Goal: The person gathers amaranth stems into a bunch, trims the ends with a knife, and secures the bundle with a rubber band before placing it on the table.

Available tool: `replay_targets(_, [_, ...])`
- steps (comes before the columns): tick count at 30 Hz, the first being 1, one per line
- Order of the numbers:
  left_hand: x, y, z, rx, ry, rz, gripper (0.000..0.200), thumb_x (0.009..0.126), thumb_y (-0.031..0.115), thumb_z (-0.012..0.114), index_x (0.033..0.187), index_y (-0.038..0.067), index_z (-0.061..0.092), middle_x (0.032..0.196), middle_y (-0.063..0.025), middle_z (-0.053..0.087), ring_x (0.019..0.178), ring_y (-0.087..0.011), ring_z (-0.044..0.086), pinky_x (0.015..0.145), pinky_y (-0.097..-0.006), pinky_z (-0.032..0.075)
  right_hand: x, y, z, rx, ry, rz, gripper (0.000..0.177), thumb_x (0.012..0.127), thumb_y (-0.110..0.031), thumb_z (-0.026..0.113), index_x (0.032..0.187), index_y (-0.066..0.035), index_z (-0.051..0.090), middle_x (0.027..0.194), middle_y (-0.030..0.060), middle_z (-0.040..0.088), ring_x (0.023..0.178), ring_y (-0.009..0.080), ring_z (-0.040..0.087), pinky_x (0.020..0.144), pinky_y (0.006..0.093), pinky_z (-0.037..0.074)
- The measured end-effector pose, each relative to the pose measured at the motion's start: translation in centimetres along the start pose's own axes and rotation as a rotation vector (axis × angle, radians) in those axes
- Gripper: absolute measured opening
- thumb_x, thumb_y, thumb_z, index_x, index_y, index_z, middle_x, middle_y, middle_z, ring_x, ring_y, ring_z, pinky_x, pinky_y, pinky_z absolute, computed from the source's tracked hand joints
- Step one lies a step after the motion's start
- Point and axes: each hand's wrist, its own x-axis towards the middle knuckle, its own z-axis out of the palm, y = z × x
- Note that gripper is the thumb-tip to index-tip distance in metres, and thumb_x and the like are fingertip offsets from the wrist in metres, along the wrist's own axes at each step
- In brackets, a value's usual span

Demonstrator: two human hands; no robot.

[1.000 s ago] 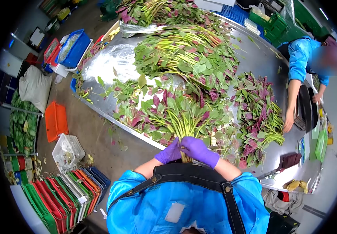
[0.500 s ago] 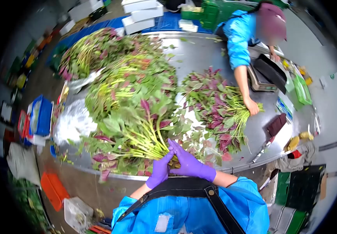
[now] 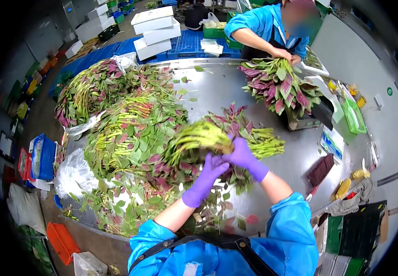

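Observation:
A bunch of red-and-green amaranth (image 3: pixel 194 140), its stems smeared by motion, is held just above the table. My right hand (image 3: pixel 246 158), in a purple glove, is closed round the stem ends at the bunch's right side. Just below the stems is my left hand (image 3: pixel 204 181), also purple-gloved, with thumb and fingers apart; whether it touches the bunch is hard to see. Beyond my right hand lies another amaranth bunch (image 3: pixel 265 141), stems pointing right. Loose leaves (image 3: pixel 224 207) and stalks are scattered under my hands.
Large heaps of amaranth (image 3: pixel 130 133) cover the left of the metal table (image 3: pixel 217 87). Across it, a co-worker (image 3: pixel 265 27) holds an amaranth bunch (image 3: pixel 281 85) over a scale (image 3: pixel 302 123). A brush (image 3: pixel 321 170), a green basket (image 3: pixel 353 115) and clear plastic bags (image 3: pixel 77 172) lie around.
My hands have moved forward from the table's near edge with the bunch, and my left hand has come off the stem ends. The co-worker has lifted an amaranth bunch over the scale.

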Motion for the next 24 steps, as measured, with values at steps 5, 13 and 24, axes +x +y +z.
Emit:
replay_targets(5, [-1.4, -3.7, -3.0, 0.118, -0.250, -0.316, 0.041, 0.086, 0.025, 0.053, 0.121, 0.004, 0.050, 0.129, -0.0080, 0.045, 0.124, -0.0205, 0.035, 0.104, -0.0315, 0.026, 13.1, 3.3, -7.0, 0.378, -0.013, -0.027, 0.046, 0.060, -0.009, 0.067, 0.103, 0.001, 0.057, 0.083, 0.0051, 0.062, 0.073, 0.0129, 0.057, 0.066, 0.0273, 0.046])
replay_targets(13, [-4.6, -5.7, -7.7, 0.017, -0.069, -0.403, 0.043, 0.091, 0.015, 0.046, 0.130, 0.001, 0.036, 0.124, -0.0089, 0.048, 0.119, -0.0188, 0.042, 0.100, -0.0293, 0.032, 19.5, 24.1, -5.8, -0.798, -0.163, 0.373, 0.046, 0.065, -0.028, 0.064, 0.105, -0.007, 0.056, 0.092, 0.0202, 0.062, 0.084, 0.0354, 0.060, 0.075, 0.0412, 0.048])
replay_targets(24, [-10.0, -5.1, -12.2, 0.011, 0.033, -0.279, 0.043, 0.090, 0.010, 0.048, 0.129, 0.000, 0.035, 0.122, -0.0109, 0.050, 0.115, -0.0184, 0.045, 0.098, -0.0300, 0.035, 16.0, 2.6, -2.3, -0.384, -0.312, -0.295, 0.063, 0.071, -0.021, 0.067, 0.127, -0.008, 0.042, 0.120, 0.0174, 0.050, 0.111, 0.0295, 0.049, 0.092, 0.0375, 0.040])
